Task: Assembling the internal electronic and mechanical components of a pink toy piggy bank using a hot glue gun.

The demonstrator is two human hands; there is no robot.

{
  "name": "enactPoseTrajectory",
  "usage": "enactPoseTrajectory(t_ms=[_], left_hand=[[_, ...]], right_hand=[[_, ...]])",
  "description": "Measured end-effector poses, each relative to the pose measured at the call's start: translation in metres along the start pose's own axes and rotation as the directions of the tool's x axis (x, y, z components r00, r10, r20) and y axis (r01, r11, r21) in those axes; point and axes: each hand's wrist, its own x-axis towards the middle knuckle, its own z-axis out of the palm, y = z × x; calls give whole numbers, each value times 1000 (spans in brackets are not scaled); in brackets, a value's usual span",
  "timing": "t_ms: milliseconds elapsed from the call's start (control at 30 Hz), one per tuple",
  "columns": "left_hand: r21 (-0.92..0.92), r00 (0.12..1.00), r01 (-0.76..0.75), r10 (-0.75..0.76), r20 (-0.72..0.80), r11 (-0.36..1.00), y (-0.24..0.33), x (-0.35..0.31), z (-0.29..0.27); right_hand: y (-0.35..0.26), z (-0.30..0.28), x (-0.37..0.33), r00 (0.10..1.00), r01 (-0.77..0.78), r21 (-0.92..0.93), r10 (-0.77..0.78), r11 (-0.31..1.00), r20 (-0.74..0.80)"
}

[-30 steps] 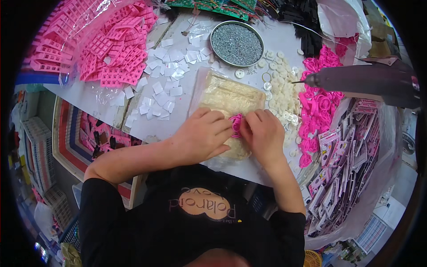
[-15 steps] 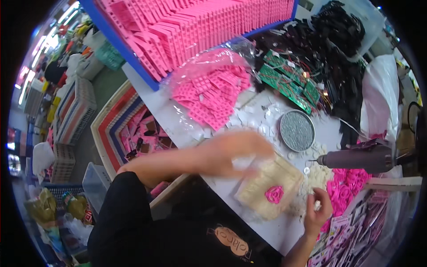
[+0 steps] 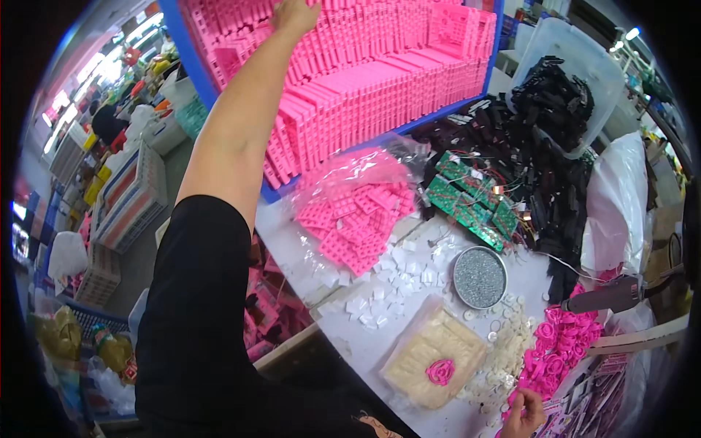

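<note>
My left arm stretches far forward over a blue-edged bin (image 3: 274, 193) packed with rows of pink perforated plastic parts (image 3: 387, 95). At its end, my left hand (image 3: 296, 16) touches the parts at the back; its fingers are partly cut off by the top edge. Low on the right, my right hand (image 3: 526, 415) has curled fingers, and what they hold cannot be made out. It is beside a heap of pink rose-shaped pieces (image 3: 551, 343). A pink rose piece (image 3: 440, 371) lies on a beige padded block (image 3: 416, 350) in front of me.
Around the block are a round tin of grey granules (image 3: 480, 277), white squares (image 3: 380, 292) and small pale pieces (image 3: 504, 347). A clear bag of pink parts (image 3: 358, 219), green circuit boards (image 3: 467, 201) and black parts (image 3: 555, 168) lie beyond. A dark grey tool (image 3: 613, 296) juts in at right.
My left hand has swung from above the padded block forward into the bin of pink parts. My right hand sits lower in the picture, and the view has tilted up.
</note>
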Motion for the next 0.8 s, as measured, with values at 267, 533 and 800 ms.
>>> enactPoseTrajectory(t_ms=[267,533,800], left_hand=[[384,868,292,-412,278,876,14,31,-3],[266,881,251,-333,336,931,28,24,-17],[361,855,267,-392,339,894,39,14,-14]], right_hand=[[-22,-22,-16,985,-160,-134,167,978,49],[-25,-13,-13,996,-88,-189,92,978,14],[-23,-28,-21,992,-128,-90,127,988,-14]])
